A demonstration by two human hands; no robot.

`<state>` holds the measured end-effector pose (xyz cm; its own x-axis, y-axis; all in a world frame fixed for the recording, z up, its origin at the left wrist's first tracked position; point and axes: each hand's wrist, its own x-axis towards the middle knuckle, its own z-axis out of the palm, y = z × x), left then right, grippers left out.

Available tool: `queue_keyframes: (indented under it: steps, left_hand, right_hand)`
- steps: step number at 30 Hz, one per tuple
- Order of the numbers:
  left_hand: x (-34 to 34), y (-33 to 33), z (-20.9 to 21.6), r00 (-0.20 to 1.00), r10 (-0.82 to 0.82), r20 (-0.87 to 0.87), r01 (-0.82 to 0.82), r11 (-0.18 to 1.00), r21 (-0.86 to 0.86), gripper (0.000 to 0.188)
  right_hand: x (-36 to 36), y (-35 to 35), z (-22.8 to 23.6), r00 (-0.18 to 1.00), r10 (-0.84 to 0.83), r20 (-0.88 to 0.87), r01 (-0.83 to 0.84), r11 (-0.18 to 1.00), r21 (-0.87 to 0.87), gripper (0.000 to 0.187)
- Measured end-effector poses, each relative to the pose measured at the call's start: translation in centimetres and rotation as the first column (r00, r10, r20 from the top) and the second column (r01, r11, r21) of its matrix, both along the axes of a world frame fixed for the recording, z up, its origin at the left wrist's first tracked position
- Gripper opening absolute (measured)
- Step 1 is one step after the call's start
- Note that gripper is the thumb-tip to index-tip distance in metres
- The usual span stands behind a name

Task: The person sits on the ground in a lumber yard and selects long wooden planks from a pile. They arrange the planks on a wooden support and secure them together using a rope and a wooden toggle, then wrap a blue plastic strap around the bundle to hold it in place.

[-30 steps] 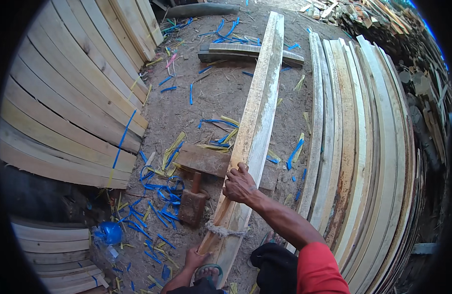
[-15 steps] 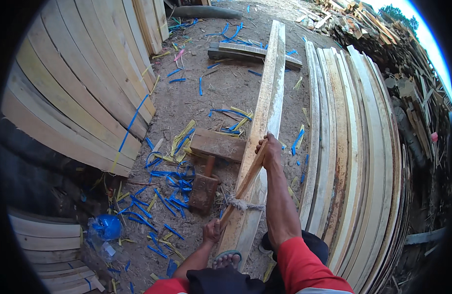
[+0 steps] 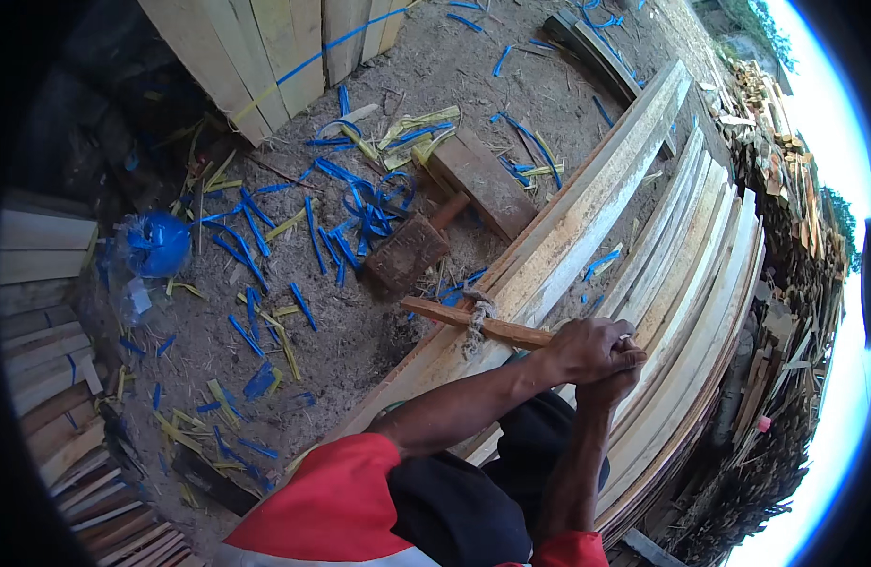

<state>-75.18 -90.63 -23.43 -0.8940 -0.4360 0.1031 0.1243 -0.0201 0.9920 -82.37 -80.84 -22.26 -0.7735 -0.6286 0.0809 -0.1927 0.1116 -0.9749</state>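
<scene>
A wooden stick (image 3: 520, 333) lies crosswise over a pair of long planks (image 3: 587, 213). It passes through a loop of rough rope (image 3: 477, 319) tied round them. At the stick's right end my left hand (image 3: 579, 348) is closed on it. My right hand (image 3: 621, 374) is closed at the same end, pressed against the left; the fingers partly hide the stick's tip. The stick's other end sticks out freely past the planks' left edge. Near that end rests a wooden mallet (image 3: 409, 253), its handle against a thick wooden block (image 3: 483, 180).
Stacked long boards (image 3: 686, 269) run along the right, beside a heap of scrap wood (image 3: 785, 203). Blue and yellow strap pieces (image 3: 369, 203) litter the dirt ground. A blue roll of strapping (image 3: 158, 244) lies at left. Bundled boards (image 3: 275, 57) stand at upper left; a dark beam (image 3: 591, 57) lies beyond.
The stick has swung from lying nearly along the planks to across them. My left hand has left its near end and joined my right hand at the other. The view has turned.
</scene>
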Motion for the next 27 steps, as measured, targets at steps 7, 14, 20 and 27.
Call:
queue_keyframes:
  steps: [7,14,20,27]
  left_hand:
    - [-0.2,-0.9,-0.1,0.997,0.014,0.076,-0.013,1.0,-0.01,0.074]
    - [-2.3,0.2,-2.0,0.999,-0.032,-0.023,0.03,0.996,-0.081,0.028]
    - [-2.5,0.1,-4.4,0.974,0.221,-0.046,-0.223,0.973,-0.063,0.025]
    - [-7.2,0.5,-3.0,0.96,-0.028,0.277,0.114,0.948,-0.299,0.026]
  right_hand:
    - [-8.1,-18.3,7.0,0.81,0.565,0.158,-0.4,0.334,0.854,0.028]
    - [-7.3,-28.7,-24.0,-0.149,0.989,0.025,-0.315,-0.071,0.946,0.035]
    - [-2.8,-28.1,-32.7,-0.45,0.893,0.004,-0.098,-0.054,0.994,0.042]
    - [1.5,-27.1,-26.9,-0.347,0.667,0.659,-0.029,-0.71,0.703,0.055]
